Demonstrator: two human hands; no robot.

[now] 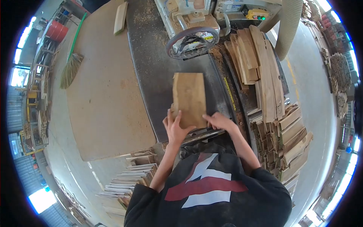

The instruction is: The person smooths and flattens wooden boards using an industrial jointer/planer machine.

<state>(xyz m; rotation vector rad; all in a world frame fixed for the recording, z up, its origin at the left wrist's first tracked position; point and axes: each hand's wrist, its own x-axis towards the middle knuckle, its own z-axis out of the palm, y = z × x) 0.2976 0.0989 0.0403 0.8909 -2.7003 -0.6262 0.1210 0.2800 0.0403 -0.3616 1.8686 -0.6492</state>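
Note:
A wooden board [189, 96] lies flat on the dark machine table [151, 68], its long sides pointing away from me. My left hand [176, 128] rests at the board's near left corner, fingers spread, some fingertips on its top face. At the near right edge, my right hand [220, 122] touches the board with a finger; the other fingers look curled, and nothing else shows in them. Beyond the board's far end is a machine with a dark handwheel [193, 42].
Stacked planks [266, 75] lie right of the table, with more piled below [291, 140]. A brown panel [106, 87] adjoins the left side, holding a wood piece [120, 18] and a broom [71, 70]. A hose [289, 30] hangs at the upper right.

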